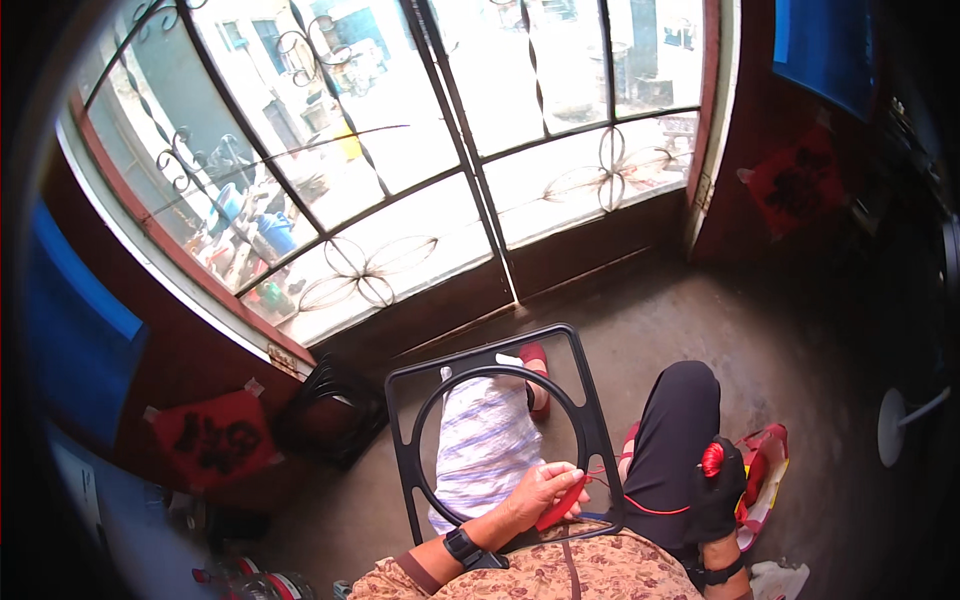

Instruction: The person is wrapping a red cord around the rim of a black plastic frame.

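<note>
My left hand [545, 492] is closed, its thumb and fingers pinching a narrow red piece [560, 506] at the near right side of a black frame [404, 455]. The frame is squarish with a large round opening and lies over my lap. My right hand [722, 500], in a black glove, is closed around a small shiny red bundle [712, 460] beside my right knee. A thin red cord [655, 510] crosses my dark trouser leg between the two hands. Its exact ends are hidden. White-and-lilac striped cloth [485, 440] covers my left leg and shows through the opening.
A glazed metal door [470, 190] with scrollwork bars stands ahead. To the left a dark slatted object [330, 415] leans by the wall. A red bag [765, 475] rests right of my knee, bottles [280, 585] at lower left. Farther right is a white round object [892, 428].
</note>
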A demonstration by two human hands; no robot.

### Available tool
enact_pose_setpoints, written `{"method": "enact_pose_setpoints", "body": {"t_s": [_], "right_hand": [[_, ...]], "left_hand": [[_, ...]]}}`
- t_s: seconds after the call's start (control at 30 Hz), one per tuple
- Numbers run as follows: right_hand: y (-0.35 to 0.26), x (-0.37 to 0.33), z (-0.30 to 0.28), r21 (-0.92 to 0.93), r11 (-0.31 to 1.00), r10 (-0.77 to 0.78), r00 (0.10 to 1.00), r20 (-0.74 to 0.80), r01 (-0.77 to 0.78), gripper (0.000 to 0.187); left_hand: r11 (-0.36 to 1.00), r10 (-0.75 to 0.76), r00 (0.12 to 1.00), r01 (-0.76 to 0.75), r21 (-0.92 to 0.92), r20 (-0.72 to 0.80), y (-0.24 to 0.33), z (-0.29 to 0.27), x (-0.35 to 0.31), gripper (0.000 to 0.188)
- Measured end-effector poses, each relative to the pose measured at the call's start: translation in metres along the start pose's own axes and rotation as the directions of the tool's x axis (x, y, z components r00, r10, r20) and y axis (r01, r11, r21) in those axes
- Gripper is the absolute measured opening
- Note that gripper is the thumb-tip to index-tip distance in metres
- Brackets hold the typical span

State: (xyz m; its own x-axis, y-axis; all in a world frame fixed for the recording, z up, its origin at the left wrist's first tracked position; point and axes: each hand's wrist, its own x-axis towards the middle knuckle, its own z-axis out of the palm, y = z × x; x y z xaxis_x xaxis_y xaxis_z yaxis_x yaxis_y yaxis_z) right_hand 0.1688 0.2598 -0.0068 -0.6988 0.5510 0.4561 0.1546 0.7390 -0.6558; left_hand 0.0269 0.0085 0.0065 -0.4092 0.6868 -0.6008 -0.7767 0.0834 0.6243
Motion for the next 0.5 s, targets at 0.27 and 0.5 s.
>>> {"method": "enact_pose_setpoints", "body": {"t_s": [0.27,0.5], "right_hand": [[-0.011,0.04,0.051,-0.133,0.971,-0.188,0.979,0.074,0.196,0.039],[0.001,0.03,0.043,-0.224,0.954,-0.204,0.979,0.0,0.199,0.036]], "left_hand": [[0.988,0.148,0.988,-0.146,0.046,-0.037,-0.002,0.003,-0.002,0.023],[0.956,0.265,0.963,-0.269,0.118,0.051,0.001,0.0,-0.008,0.025]]}}
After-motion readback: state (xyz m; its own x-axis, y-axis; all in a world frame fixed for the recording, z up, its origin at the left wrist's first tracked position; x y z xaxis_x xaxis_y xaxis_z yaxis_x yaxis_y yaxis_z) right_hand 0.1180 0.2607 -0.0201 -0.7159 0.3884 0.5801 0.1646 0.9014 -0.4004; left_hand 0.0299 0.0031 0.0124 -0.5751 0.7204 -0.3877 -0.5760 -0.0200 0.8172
